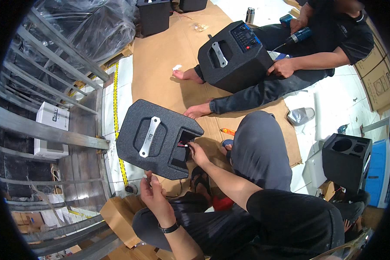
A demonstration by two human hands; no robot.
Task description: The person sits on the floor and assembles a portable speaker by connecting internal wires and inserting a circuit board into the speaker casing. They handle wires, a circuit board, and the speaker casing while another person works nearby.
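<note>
A black textured speaker cabinet [128,130] with a silver metal handle [150,136] lies in front of me on brown cardboard. My right hand [198,154] reaches to the rectangular recess in its right end. Its fingertips are pinched at thin reddish wires [184,142] with a small white end. Just off the cabinet's near edge is my left hand [154,197], wearing a dark wristband. Its thumb and fingers are pinched together, with a tiny pale bit at the tips that is too small to name.
Across from me a seated person steadies another speaker cabinet [234,56] and holds a cordless drill [300,35]. An orange-handled tool [227,131] lies on the cardboard sheet [156,65]. Metal rails [52,128] line the left side. An open speaker box [346,160] stands at right.
</note>
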